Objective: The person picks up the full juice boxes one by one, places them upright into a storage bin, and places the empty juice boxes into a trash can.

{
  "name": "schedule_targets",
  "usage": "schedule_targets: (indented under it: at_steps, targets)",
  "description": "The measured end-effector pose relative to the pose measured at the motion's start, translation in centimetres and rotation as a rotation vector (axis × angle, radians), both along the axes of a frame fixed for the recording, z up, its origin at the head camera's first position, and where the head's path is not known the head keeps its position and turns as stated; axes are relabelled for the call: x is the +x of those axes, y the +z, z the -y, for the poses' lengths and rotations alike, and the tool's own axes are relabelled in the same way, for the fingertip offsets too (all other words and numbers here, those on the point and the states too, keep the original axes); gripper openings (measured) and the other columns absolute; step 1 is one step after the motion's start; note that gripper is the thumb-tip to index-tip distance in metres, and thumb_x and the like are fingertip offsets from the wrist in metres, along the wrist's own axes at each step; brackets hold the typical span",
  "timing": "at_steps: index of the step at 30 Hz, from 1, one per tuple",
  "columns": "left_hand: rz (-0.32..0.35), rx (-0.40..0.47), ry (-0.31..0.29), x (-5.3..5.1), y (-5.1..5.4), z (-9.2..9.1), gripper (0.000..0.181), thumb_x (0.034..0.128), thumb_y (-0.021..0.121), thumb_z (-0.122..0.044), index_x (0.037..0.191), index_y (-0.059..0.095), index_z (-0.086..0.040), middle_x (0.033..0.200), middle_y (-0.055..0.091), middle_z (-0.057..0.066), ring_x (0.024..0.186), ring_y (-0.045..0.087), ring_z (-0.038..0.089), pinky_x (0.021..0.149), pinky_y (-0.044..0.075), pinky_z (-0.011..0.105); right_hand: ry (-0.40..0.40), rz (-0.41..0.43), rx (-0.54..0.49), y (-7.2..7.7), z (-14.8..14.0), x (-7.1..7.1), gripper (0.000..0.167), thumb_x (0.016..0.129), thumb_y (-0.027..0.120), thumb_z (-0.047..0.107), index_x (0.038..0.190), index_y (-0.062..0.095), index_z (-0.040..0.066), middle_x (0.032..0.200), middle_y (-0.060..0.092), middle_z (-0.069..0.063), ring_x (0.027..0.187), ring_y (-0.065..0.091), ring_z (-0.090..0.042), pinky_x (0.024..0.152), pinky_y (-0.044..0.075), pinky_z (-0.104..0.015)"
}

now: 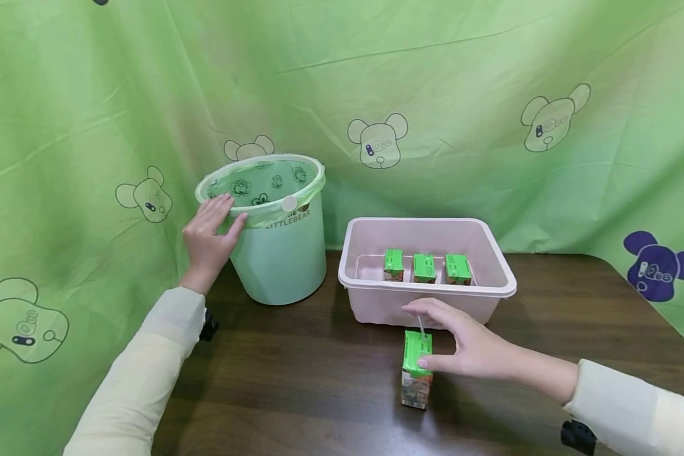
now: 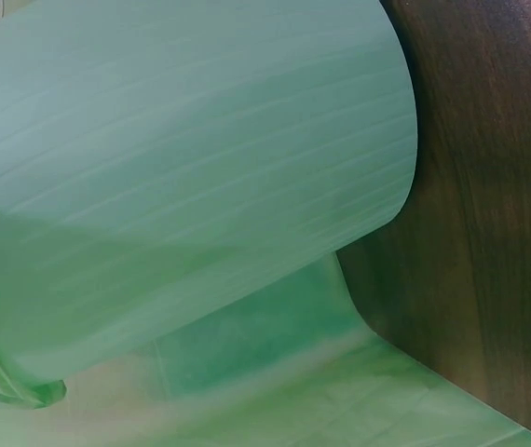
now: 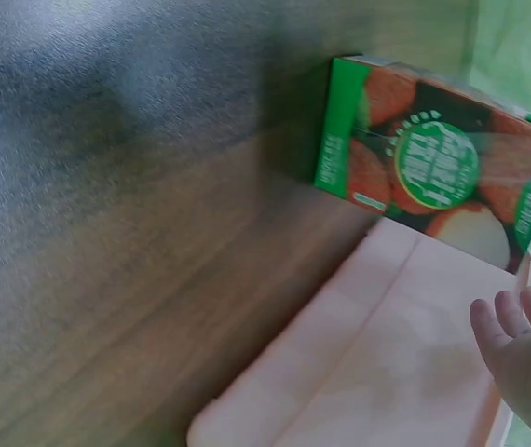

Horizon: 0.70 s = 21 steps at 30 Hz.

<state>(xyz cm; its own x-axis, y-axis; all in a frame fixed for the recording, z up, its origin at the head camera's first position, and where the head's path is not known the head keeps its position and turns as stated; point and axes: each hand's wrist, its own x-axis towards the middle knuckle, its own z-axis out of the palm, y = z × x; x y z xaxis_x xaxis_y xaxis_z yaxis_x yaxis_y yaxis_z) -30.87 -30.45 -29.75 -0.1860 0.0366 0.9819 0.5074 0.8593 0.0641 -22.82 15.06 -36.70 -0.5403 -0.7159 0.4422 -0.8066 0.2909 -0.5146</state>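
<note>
A small green-topped drink carton [image 1: 416, 386] stands upright on the table with a thin straw [image 1: 421, 325] rising from its top. Fruit pictures cover the carton's side [image 3: 405, 140] in the right wrist view. My right hand [image 1: 470, 345] is around its top with fingers and thumb apart; the thumb overlaps the top edge, and contact there is unclear. My left hand [image 1: 208, 237] rests at the near-left rim of a mint-green bin [image 1: 279, 259], fingers fairly straight. In the left wrist view the bin's wall [image 2: 200, 168] fills most of the picture.
Behind the carton is a pink plastic tub [image 1: 427, 304] holding three similar green-topped cartons [image 1: 424, 268] in a row. A patterned plastic liner [image 1: 276, 180] lies inside the bin and folds over its rim. Green printed cloth [image 1: 462, 183] hangs behind the brown wooden table [image 1: 296, 380].
</note>
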Motion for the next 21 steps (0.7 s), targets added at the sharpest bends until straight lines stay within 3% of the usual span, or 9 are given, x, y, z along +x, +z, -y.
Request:
schedule_targets:
  at_steps: [12,21]
  targets:
    - [0.001,-0.005,-0.010,0.1,0.1,0.1,0.034,0.0806,0.075,-0.021,0.107,0.072,0.001,0.111,0.068,0.018,0.106,0.064,0.036,0.098,0.047,0.051,0.094,-0.009,-0.013,-1.6,0.6,0.0,0.070,0.079,0.082,0.030,0.138,0.049,0.014,0.134,0.052,-0.001,0.122,0.048,-0.016,0.102,0.034,-0.016]
    - [0.013,-0.005,-0.007,0.2,0.1,0.0,0.034,0.0814,0.074,-0.022,0.107,0.072,0.001,0.110,0.068,0.020,0.106,0.064,0.036,0.099,0.046,0.049,0.119,0.037,0.005,-2.4,0.8,0.4,0.069,0.078,0.083,0.027,0.137,0.049,0.019,0.132,0.051,0.004,0.110,0.052,-0.012,0.091,0.044,-0.023]
